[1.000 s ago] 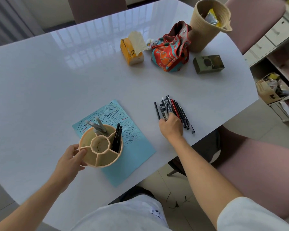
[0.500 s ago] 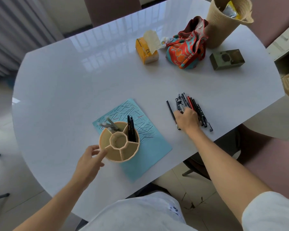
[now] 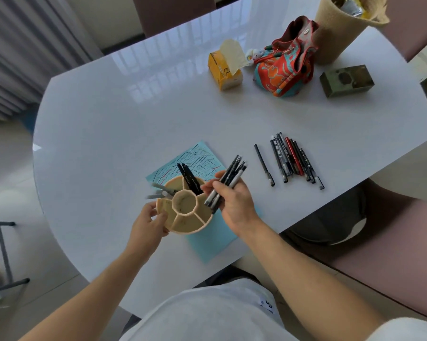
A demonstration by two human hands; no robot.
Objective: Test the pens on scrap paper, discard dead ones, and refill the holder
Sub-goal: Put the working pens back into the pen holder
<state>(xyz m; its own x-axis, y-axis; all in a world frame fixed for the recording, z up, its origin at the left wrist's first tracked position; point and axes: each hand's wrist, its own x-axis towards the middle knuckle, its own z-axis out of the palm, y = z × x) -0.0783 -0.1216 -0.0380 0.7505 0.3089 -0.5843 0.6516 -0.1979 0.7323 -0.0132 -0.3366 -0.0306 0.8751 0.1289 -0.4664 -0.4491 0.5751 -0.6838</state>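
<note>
Little writing could be read: white lettering ran along the barrel of one of the black pens (image 3: 190, 179) standing in the holder (image 3: 184, 209), too small to make out, and the yellow tissue pack (image 3: 224, 70) bore dark marks on its side that stayed unclear. The holder was a round, cream-coloured tub with a rough, matt look, split into a polygonal centre well ringed by wedge compartments. The black pens stood in a far wedge, and grey pens (image 3: 160, 192) leaned out of a wedge on the left. It sat on a pale blue sheet of scrap paper (image 3: 208, 242) scored with dark and a few red test strokes.

The left hand (image 3: 147, 227) was closed on the holder's near-left rim. The right hand (image 3: 234, 201) gripped a bundle of black and patterned pens (image 3: 228, 182), slanted, their lower ends just over the holder's right edge.

To the right, loose pens (image 3: 293, 159) lay in a rough row on the glossy white surface (image 3: 109, 124), mostly black with one red barrel; a single black pen (image 3: 264, 164) lay a little apart on their left. Farther back stood a bright patterned fabric pouch (image 3: 283, 70), a woven tan basket (image 3: 335, 33) and a dull olive box (image 3: 346, 81) with a round hole
</note>
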